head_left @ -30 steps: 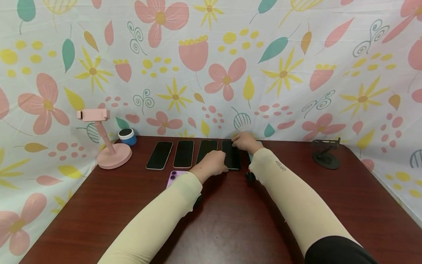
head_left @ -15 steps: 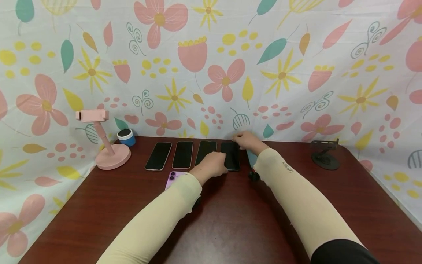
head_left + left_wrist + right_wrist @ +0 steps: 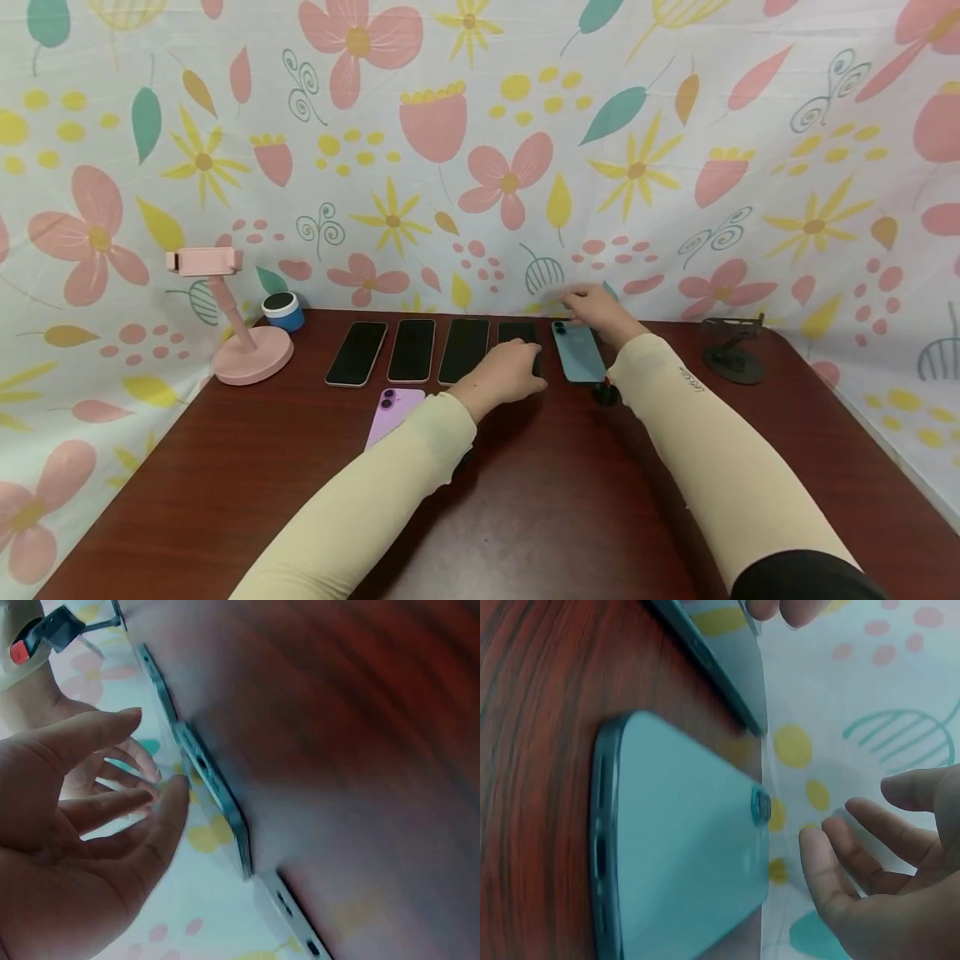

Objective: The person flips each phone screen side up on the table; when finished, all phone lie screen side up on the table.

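Observation:
In the head view my left hand (image 3: 508,371) hovers over the rightmost of several dark-screened phones (image 3: 519,332), covering part of it. The left wrist view shows its thumb and fingers spread loosely, with nothing between them. A light blue phone (image 3: 579,354) lies back up to the right of that row, its camera end toward the wall. My right hand (image 3: 597,312) is raised beyond its far right corner, fingers relaxed and holding nothing. Seen from the right wrist, the blue phone (image 3: 682,840) lies apart from the fingertips (image 3: 814,844).
A purple phone (image 3: 395,412) lies nearer, partly behind the left sleeve. At the left stand a pink phone stand (image 3: 252,354) and a blue jar (image 3: 283,312). A dark stand (image 3: 733,358) is at the right. Patterned cloth (image 3: 510,150) hangs behind the table.
My right hand has moved right, off the rightmost dark phone, uncovering the blue phone. My left hand has shifted slightly right from that phone's lower left side to over it.

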Demonstrator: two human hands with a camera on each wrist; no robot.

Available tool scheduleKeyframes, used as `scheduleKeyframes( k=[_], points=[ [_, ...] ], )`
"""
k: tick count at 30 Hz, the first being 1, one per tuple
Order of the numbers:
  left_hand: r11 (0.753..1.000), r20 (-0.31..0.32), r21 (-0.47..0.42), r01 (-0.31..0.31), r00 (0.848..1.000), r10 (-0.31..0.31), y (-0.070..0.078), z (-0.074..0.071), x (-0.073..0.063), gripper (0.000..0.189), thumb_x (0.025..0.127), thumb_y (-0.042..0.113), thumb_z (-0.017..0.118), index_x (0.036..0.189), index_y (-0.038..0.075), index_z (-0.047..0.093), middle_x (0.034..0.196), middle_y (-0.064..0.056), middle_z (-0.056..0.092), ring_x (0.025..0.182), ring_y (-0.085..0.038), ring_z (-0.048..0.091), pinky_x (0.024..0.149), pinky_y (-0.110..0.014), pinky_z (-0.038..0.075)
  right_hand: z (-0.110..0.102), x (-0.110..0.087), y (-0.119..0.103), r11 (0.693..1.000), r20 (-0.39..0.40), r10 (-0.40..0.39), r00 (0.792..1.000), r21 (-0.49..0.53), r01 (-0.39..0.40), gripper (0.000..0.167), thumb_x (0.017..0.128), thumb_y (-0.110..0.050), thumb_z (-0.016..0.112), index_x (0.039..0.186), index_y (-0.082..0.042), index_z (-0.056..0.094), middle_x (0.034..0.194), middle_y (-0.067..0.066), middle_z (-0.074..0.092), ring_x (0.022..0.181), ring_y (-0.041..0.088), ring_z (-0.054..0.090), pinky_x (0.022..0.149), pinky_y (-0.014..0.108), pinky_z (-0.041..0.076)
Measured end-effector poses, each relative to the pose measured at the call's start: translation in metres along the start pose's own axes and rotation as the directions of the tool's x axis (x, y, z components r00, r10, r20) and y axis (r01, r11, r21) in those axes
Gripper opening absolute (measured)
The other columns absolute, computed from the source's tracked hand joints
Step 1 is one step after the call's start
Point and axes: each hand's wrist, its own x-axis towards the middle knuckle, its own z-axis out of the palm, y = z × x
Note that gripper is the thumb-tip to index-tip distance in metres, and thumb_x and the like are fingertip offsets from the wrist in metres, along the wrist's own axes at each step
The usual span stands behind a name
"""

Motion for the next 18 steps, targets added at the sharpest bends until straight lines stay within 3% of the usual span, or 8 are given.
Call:
scheduleKeyframes(
  k=[2, 4, 6, 9, 11, 13, 15, 18],
  points=[
    [1.0, 0.006, -0.014, -0.017, 1.0, 0.017, 0.006, 0.003, 0.003, 0.063, 0.105, 0.031, 0.07, 0.16, 0.009, 0.05, 0.161, -0.014, 0.055, 0.145, -0.028, 0.058, 0.118, -0.04, 0.051, -0.006, 0.002, 0.006, 0.999, -0.039, 0.0, 0.999, -0.053, -0.002, 0.049, 0.111, -0.027, 0.047, 0.147, 0.003, 0.059, 0.149, 0.027, 0.057, 0.127, 0.039, 0.062, 0.108, 0.048, 0.058],
    [0.999, 0.011, -0.029, -0.034, 0.999, 0.035, 0.011, 0.006, 0.006, 0.062, 0.105, 0.031, 0.069, 0.16, 0.009, 0.049, 0.162, -0.013, 0.054, 0.147, -0.027, 0.056, 0.119, -0.04, 0.05, -0.01, 0.004, 0.014, 0.991, -0.091, -0.008, 0.996, -0.131, -0.004, 0.037, 0.108, -0.027, 0.048, 0.116, 0.002, 0.07, 0.117, 0.019, 0.069, 0.098, 0.031, 0.064, 0.085, 0.041, 0.06],
    [0.998, 0.022, -0.047, -0.042, 0.999, 0.043, 0.016, 0.008, 0.009, 0.063, 0.106, 0.032, 0.069, 0.161, 0.01, 0.049, 0.163, -0.012, 0.053, 0.149, -0.026, 0.054, 0.12, -0.04, 0.049, -0.014, 0.005, 0.022, 0.981, -0.125, -0.011, 0.992, -0.194, -0.013, 0.037, 0.107, -0.027, 0.048, 0.084, -0.002, 0.063, 0.082, 0.008, 0.063, 0.073, 0.023, 0.052, 0.067, 0.035, 0.049],
    [0.997, 0.042, -0.06, -0.042, 0.998, 0.044, 0.022, 0.013, 0.014, 0.063, 0.106, 0.032, 0.068, 0.162, 0.011, 0.048, 0.164, -0.009, 0.053, 0.15, -0.024, 0.054, 0.12, -0.037, 0.049, -0.017, 0.007, 0.032, 0.973, -0.132, 0.008, 0.991, -0.229, -0.038, 0.042, 0.108, -0.027, 0.047, 0.071, -0.008, 0.051, 0.06, -0.001, 0.046, 0.06, 0.018, 0.041, 0.059, 0.033, 0.04],
    [0.998, 0.056, -0.059, -0.037, 0.998, 0.04, 0.024, 0.015, 0.018, 0.064, 0.106, 0.032, 0.068, 0.162, 0.012, 0.047, 0.164, -0.009, 0.053, 0.149, -0.024, 0.054, 0.119, -0.036, 0.05, -0.017, 0.007, 0.037, 0.973, -0.116, 0.028, 0.993, -0.226, -0.054, 0.04, 0.11, -0.028, 0.047, 0.085, -0.004, 0.067, 0.069, 0.003, 0.056, 0.066, 0.018, 0.049, 0.065, 0.033, 0.046],
    [0.999, 0.071, -0.039, -0.037, 0.997, 0.04, 0.026, 0.018, 0.021, 0.065, 0.106, 0.033, 0.068, 0.163, 0.011, 0.046, 0.164, -0.009, 0.053, 0.149, -0.024, 0.055, 0.119, -0.035, 0.05, -0.016, 0.007, 0.041, 0.975, -0.1, 0.048, 0.994, -0.212, -0.068, 0.042, 0.111, -0.029, 0.046, 0.117, 0.003, 0.073, 0.098, 0.014, 0.07, 0.083, 0.022, 0.061, 0.077, 0.035, 0.053],
    [0.999, 0.083, -0.03, -0.038, 0.996, 0.041, 0.027, 0.02, 0.024, 0.065, 0.106, 0.033, 0.068, 0.162, 0.01, 0.047, 0.163, -0.01, 0.054, 0.148, -0.024, 0.056, 0.118, -0.035, 0.051, -0.016, 0.007, 0.044, 0.976, -0.083, 0.066, 0.994, -0.201, -0.082, 0.051, 0.112, -0.031, 0.045, 0.143, 0.005, 0.063, 0.129, 0.024, 0.066, 0.103, 0.03, 0.063, 0.091, 0.041, 0.055],
    [0.999, 0.096, -0.02, -0.04, 0.994, 0.042, 0.028, 0.021, 0.029, 0.062, 0.106, 0.035, 0.067, 0.16, 0.008, 0.05, 0.158, -0.01, 0.059, 0.141, -0.024, 0.061, 0.113, -0.034, 0.054, -0.018, 0.009, 0.049, 0.972, -0.049, 0.087, 0.995, -0.213, -0.095, 0.057, 0.114, -0.033, 0.042, 0.156, 0.004, 0.05, 0.159, 0.029, 0.049, 0.134, 0.042, 0.056, 0.113, 0.052, 0.05]
  ],
)
